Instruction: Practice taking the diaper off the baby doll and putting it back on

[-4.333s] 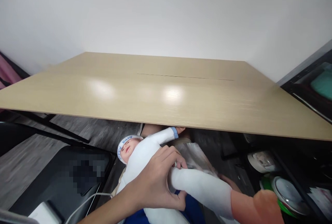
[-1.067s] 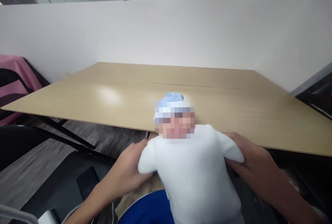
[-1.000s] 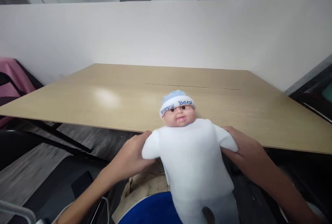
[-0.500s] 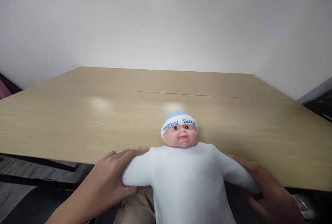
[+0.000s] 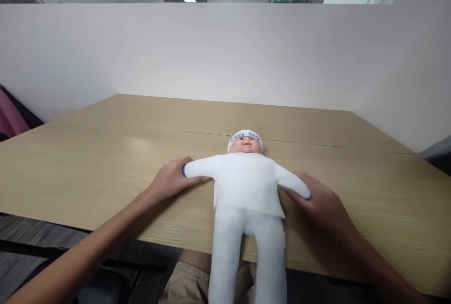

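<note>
A baby doll (image 5: pixel 244 184) in a white top and white trousers lies face up along the table (image 5: pixel 141 163), its head toward the far side. Its cap (image 5: pixel 245 135) has a white band with blue lettering. The legs reach past the near edge and run out of view at the bottom. My left hand (image 5: pixel 174 177) is closed round the end of the doll's arm on the left, near a blue cuff. Over on the right, my right hand (image 5: pixel 322 203) grips the other arm close to its blue cuff.
A white partition (image 5: pixel 225 55) rises behind the table. Pink cloth (image 5: pixel 12 113) hangs over something dark at the far left. Below the near edge are my legs in khaki shorts (image 5: pixel 185 283) and a dark frame above the grey floor (image 5: pixel 14 266).
Both hands have moved forward over the table with the doll between them. The doll is farther from me, and its trousers now show. The view has tilted slightly upward.
</note>
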Action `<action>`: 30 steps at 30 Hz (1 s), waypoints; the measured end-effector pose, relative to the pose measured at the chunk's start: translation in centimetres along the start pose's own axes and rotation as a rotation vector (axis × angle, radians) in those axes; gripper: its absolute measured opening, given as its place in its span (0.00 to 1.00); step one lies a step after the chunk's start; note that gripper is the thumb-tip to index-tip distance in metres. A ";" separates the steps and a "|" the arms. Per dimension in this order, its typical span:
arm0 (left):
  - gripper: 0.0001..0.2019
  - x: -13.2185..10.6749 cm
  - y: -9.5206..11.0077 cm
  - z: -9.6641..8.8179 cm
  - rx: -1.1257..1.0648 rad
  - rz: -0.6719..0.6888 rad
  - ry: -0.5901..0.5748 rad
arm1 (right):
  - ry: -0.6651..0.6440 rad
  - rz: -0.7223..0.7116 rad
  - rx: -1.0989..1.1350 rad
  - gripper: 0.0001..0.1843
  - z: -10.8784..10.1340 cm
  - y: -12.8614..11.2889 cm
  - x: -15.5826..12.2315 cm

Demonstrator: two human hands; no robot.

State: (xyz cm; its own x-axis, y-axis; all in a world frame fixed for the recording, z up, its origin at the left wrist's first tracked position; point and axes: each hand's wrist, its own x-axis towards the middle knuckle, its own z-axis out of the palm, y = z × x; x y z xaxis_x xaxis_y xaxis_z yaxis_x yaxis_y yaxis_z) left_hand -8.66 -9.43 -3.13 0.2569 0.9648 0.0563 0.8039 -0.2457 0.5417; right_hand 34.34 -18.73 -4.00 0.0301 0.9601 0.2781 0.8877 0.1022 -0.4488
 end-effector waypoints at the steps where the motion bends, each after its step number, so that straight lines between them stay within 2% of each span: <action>1: 0.34 1.2 -0.3 0.2 0.014 -0.006 0.021 | -0.003 0.012 -0.008 0.25 0.3 0.2 1.1; 6: 0.38 7.0 -1.8 1.9 0.067 -0.026 0.122 | 0.042 0.037 -0.092 0.24 2.7 1.9 6.5; 10: 0.38 10.8 -2.8 3.0 0.103 0.012 0.224 | 0.125 0.023 -0.156 0.23 4.6 3.2 10.1; 20: 0.39 19.6 -4.3 4.4 0.205 0.108 0.358 | 0.163 0.011 -0.194 0.27 6.7 5.6 18.3; 24: 0.38 20.8 -4.6 4.7 0.194 0.208 0.407 | 0.168 0.008 -0.168 0.29 7.0 6.2 19.3; 30: 0.35 19.1 -6.9 4.1 0.176 0.263 0.309 | 0.154 -0.168 -0.119 0.30 6.0 7.5 17.5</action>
State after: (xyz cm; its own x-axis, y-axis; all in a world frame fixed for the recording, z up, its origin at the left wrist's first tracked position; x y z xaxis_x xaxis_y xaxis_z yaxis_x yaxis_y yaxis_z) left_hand -7.11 10.26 -9.21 0.3138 0.8435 0.4359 0.8186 -0.4730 0.3258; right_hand 38.82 0.42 -7.61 -0.0606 0.8801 0.4709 0.9337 0.2167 -0.2849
